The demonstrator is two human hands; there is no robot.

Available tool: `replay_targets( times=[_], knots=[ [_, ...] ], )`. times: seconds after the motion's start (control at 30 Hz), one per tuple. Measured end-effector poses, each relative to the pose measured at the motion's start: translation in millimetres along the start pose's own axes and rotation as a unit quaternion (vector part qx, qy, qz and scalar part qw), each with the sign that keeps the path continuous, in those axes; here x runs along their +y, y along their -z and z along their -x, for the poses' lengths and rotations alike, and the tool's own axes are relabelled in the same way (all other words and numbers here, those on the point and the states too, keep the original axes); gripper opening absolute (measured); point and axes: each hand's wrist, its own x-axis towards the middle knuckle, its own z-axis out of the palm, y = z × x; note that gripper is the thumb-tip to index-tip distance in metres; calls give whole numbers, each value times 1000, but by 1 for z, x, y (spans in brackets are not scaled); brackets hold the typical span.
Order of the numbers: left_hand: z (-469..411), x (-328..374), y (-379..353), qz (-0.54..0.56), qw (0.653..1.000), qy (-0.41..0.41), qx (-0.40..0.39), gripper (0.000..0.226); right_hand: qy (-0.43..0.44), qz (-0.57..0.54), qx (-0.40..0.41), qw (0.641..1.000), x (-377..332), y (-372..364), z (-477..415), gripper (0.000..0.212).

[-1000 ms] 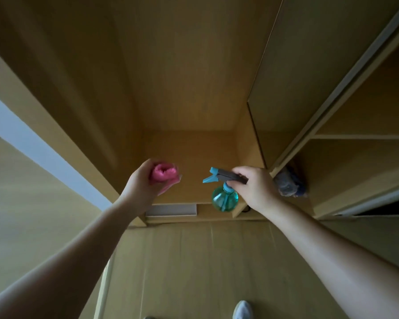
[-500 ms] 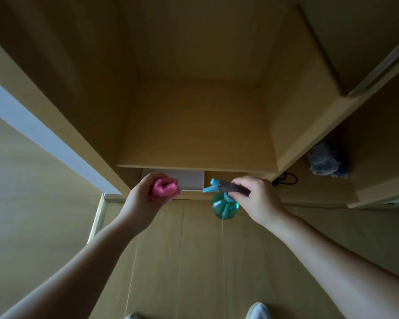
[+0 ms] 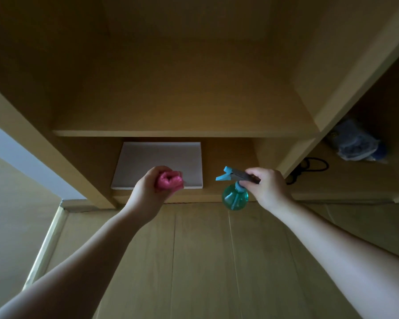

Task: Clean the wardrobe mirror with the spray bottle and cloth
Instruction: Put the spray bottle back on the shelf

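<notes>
Facing a wooden wardrobe, looking down past its shelf to the plank floor. Seeing a flat white panel lying in the low left compartment. Gripping a teal spray bottle by its head in the right hand, fingers curling round it, nozzle pointing left, bottle hanging by the wardrobe's base. Squeezing a balled pink cloth in the left hand, in front of the panel.

The left hand hides most of the pink cloth.
</notes>
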Motion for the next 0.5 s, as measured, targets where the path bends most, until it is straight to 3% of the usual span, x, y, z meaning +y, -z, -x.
replay_targets(
  times=[0.23, 0.5],
  knots=[
    [-25, -18, -18, 8, 1000, -14, 13, 34, -56, -25, 45, 997, 36, -25, -39, 32],
    [-36, -20, -29, 15, 999, -24, 22, 33, -84, -38, 60, 994, 52, -49, -63, 28]
  ],
)
